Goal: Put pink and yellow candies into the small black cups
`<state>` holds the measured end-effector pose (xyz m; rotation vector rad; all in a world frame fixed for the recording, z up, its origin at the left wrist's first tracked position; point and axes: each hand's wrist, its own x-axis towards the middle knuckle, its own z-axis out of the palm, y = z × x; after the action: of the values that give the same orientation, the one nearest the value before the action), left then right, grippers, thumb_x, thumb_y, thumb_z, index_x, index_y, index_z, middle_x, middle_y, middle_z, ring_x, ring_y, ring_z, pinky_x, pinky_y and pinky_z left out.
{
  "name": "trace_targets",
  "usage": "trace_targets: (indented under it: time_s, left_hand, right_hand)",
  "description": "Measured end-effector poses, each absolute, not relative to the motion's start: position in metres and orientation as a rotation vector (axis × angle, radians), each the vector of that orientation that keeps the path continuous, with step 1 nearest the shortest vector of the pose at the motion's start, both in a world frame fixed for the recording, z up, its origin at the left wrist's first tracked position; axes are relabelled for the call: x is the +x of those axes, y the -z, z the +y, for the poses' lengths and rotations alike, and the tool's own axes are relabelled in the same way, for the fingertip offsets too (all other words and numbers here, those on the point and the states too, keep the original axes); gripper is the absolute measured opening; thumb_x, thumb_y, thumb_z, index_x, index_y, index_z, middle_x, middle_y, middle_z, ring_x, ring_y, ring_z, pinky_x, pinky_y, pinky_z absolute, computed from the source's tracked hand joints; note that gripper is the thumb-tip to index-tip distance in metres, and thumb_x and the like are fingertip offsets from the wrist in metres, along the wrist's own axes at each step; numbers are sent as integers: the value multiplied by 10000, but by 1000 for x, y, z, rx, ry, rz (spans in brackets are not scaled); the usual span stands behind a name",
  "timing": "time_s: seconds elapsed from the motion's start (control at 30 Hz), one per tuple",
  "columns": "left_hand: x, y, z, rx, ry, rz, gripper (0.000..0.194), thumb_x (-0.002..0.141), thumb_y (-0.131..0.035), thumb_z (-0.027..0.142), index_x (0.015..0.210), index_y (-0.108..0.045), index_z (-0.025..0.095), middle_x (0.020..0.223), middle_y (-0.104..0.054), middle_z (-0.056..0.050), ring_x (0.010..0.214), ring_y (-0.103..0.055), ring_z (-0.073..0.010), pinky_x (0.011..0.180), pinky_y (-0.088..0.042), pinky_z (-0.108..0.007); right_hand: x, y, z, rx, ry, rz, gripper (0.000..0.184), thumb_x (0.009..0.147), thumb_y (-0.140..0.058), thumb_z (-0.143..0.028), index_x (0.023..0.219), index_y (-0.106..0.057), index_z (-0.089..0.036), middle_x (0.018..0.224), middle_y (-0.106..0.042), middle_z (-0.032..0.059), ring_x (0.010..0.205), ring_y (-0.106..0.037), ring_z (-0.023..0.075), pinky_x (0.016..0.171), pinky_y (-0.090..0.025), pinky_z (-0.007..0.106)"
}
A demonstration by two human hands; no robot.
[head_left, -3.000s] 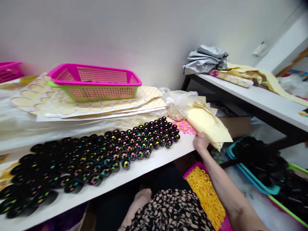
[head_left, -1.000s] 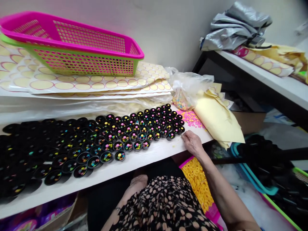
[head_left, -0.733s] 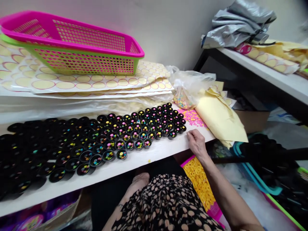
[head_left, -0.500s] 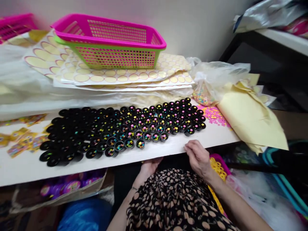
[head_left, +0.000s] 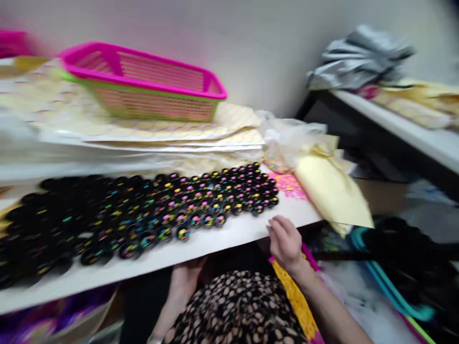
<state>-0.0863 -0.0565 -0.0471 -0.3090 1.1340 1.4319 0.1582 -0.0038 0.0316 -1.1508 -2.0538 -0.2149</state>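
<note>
My right hand (head_left: pixel 286 243) is at the front edge of the white table (head_left: pixel 215 241), its fingers curled together. Whatever they hold, if anything, is hidden. Below the table edge, further left, is my left hand (head_left: pixel 184 277), with its fingers hidden under the tabletop. Rows of small black cups (head_left: pixel 193 208) cover the table, and those I can make out contain pink, yellow and blue beads. Past the cups' right end lie loose pink and orange pieces (head_left: pixel 292 185), beside a clear plastic bag (head_left: pixel 296 136) with coloured beads in its bottom. The view is blurred by motion.
Behind the cups, a pink and green basket (head_left: pixel 150 86) stands on sheets printed with ovals (head_left: pixel 179 136). Pale yellow paper (head_left: pixel 330 186) overhangs the right end. A bin of yellow rings (head_left: pixel 294 296) is below. At right are a shelf (head_left: pixel 401 119) and a teal-rimmed basket (head_left: pixel 387 286) of black pieces.
My right hand left the paper, passed over the table's right end and came to the front edge. My left hand moved from my lap to under the edge. The view turned left, then back right.
</note>
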Motion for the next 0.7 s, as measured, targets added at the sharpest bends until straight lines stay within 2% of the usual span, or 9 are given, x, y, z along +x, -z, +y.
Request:
trace_targets:
  time_s: [0.1,0.2,0.33,0.43,0.7]
  left_hand:
    - [-84,57,-43,-138,-1397,1335,334,767,-471,175,1063,-540,315,975,-627,9,784,-586,-171,670,-501,-364]
    - [-78,66,-39,42,-1395,1426,434,663,-606,125,1059,-536,286,944,-630,19,785,-585,-173,645,-505,-313]
    - [-72,77,-43,121,-1212,1532,394,622,-634,93,993,-558,202,804,-640,13,657,-595,-148,588,-495,-270]
    - [-71,83,-43,102,-1049,1544,310,615,-632,74,911,-575,147,742,-642,-22,639,-604,-158,556,-486,-265]
    - [-69,83,-42,81,-967,1566,202,605,-627,33,781,-586,123,684,-638,-29,584,-591,-134,527,-463,-231]
  right_hand:
    - [220,-41,35,-1660,308,-1701,206,799,-408,-137,943,-554,-152,925,-532,107,891,-514,201,751,-431,334]
    - [267,-41,62,-1948,221,-1649,213,791,-380,-156,848,-585,-144,838,-549,84,814,-517,189,722,-413,305]
    - [284,-28,81,-1973,92,-1783,202,783,-420,-194,816,-618,-174,806,-565,38,756,-522,144,689,-384,238]
    - [278,-22,88,-2020,49,-1837,213,802,-420,-237,813,-627,-189,831,-566,32,768,-517,139,670,-351,230]
    - [266,-31,91,-2136,-75,-1950,226,827,-373,-226,813,-591,-168,858,-582,61,783,-510,152,639,-295,241]
